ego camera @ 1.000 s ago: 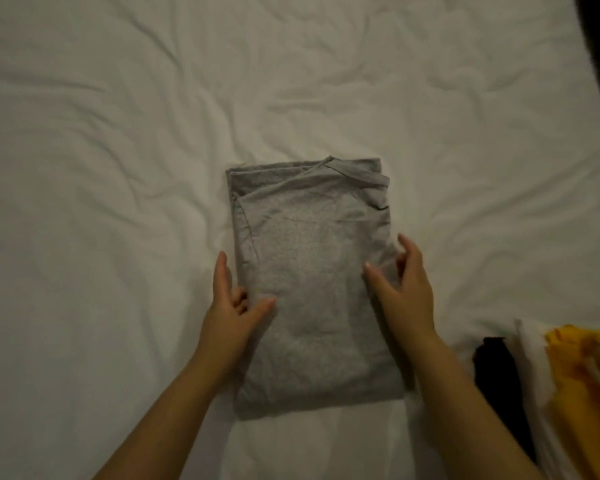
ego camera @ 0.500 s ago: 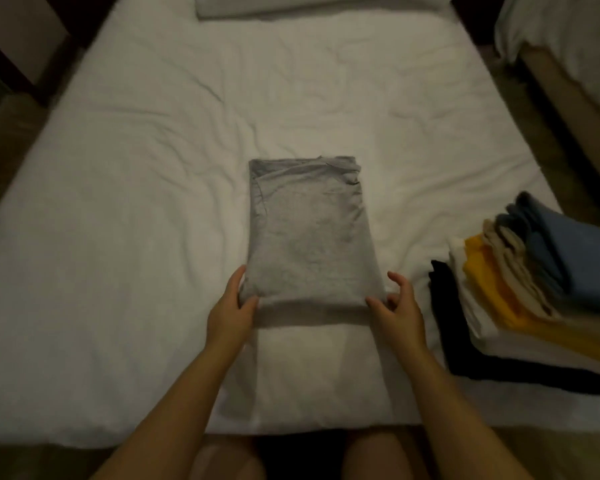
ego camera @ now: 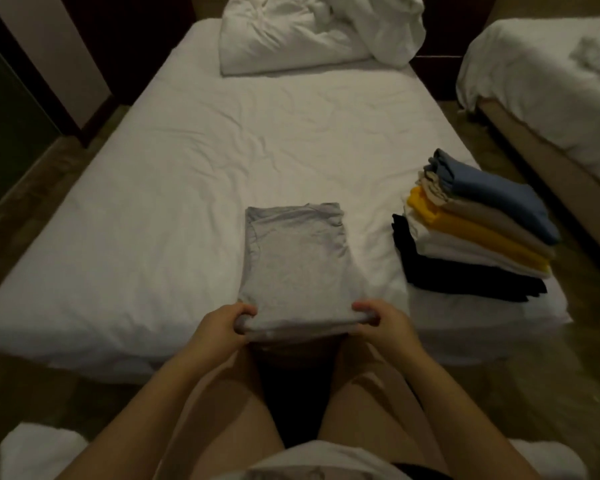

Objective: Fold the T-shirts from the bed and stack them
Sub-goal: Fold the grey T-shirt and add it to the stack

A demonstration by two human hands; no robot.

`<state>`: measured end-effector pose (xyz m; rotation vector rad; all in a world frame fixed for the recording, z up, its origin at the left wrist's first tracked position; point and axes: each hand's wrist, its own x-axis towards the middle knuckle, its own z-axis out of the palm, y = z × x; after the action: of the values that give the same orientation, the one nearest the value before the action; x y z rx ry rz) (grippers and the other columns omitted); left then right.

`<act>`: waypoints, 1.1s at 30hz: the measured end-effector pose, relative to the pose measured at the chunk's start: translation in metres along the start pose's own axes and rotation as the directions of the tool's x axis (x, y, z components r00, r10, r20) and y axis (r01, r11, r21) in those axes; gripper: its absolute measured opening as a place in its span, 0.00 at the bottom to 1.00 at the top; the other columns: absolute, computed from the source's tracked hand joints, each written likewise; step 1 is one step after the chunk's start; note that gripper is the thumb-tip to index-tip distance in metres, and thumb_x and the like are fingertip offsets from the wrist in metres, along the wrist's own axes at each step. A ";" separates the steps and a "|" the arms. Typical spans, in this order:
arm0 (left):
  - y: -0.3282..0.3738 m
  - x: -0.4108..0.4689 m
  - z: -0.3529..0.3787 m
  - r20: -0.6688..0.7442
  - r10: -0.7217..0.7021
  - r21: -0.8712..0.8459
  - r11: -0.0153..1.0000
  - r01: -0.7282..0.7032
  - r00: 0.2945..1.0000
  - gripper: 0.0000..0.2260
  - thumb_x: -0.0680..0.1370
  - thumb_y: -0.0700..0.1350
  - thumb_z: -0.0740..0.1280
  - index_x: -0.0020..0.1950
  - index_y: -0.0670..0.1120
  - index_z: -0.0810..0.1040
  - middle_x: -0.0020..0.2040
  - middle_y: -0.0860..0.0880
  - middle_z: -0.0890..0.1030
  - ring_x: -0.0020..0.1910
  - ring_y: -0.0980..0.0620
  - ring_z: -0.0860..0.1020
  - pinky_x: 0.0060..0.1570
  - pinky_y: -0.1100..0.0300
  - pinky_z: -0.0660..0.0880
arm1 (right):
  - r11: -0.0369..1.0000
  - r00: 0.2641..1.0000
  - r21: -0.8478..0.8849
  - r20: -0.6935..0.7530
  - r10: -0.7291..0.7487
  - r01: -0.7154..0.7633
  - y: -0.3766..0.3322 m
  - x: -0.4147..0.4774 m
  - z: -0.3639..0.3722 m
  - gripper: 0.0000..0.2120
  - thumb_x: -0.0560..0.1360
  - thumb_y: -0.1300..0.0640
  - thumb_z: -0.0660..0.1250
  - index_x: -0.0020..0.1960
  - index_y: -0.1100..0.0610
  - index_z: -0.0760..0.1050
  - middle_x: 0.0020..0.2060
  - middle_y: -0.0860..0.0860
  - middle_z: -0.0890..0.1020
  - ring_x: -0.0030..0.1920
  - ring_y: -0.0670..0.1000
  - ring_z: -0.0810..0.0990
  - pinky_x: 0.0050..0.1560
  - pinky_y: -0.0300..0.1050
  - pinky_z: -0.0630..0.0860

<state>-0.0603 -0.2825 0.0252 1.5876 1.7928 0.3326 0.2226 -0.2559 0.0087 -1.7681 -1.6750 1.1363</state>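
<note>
Head view — left hand (ego camera: 219,327) and right hand (ego camera: 385,322) pinch the folded grey T-shirt (ego camera: 295,261).

Dim, soft; wide-angle edge distortion

The person wears a light top (ego camera: 312,459) and a dark lower garment (ego camera: 421,470), the 2 forearms (ego camera: 174,381) bare.
</note>
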 end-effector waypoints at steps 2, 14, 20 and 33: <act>-0.001 -0.002 0.000 -0.096 0.063 0.087 0.995 -0.055 0.993 0.17 0.68 0.42 0.71 0.56 0.46 0.79 0.57 0.46 0.79 0.56 0.47 0.76 0.48 0.68 0.64 | 0.983 0.994 -0.150 0.002 -0.111 0.110 -0.001 -0.003 -0.004 0.11 0.69 0.66 0.72 0.51 0.60 0.81 0.44 0.50 0.74 0.45 0.51 0.76 0.44 0.31 0.70; 0.057 0.121 -0.044 -0.440 -0.236 -0.573 0.816 -0.069 0.866 0.08 0.78 0.47 0.65 0.48 0.43 0.74 0.42 0.48 0.76 0.40 0.53 0.73 0.40 0.60 0.71 | 0.993 0.949 0.064 -0.306 -0.079 0.103 -0.077 0.147 -0.021 0.03 0.77 0.53 0.64 0.48 0.53 0.72 0.43 0.49 0.76 0.46 0.49 0.74 0.38 0.37 0.66; 0.034 0.228 -0.031 -0.462 -0.385 -0.515 0.850 0.112 0.799 0.13 0.79 0.51 0.60 0.36 0.50 0.66 0.33 0.53 0.70 0.35 0.53 0.68 0.35 0.58 0.64 | 0.997 0.965 -0.011 -0.255 0.066 -0.071 -0.068 0.248 0.010 0.08 0.77 0.52 0.63 0.52 0.54 0.75 0.48 0.51 0.80 0.44 0.48 0.73 0.42 0.39 0.65; 0.018 0.227 -0.025 -0.321 -0.462 -0.512 0.819 0.259 0.826 0.20 0.79 0.55 0.59 0.69 0.50 0.64 0.61 0.46 0.71 0.55 0.49 0.73 0.51 0.62 0.67 | 0.965 0.898 0.019 -0.363 0.249 -0.261 -0.045 0.246 0.028 0.23 0.76 0.45 0.62 0.67 0.54 0.66 0.59 0.53 0.75 0.58 0.52 0.74 0.60 0.49 0.71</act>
<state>-0.0615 -0.0582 -0.0213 0.8460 2.1116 0.8989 0.1544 -0.0172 -0.0342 -2.1133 -1.2747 0.8190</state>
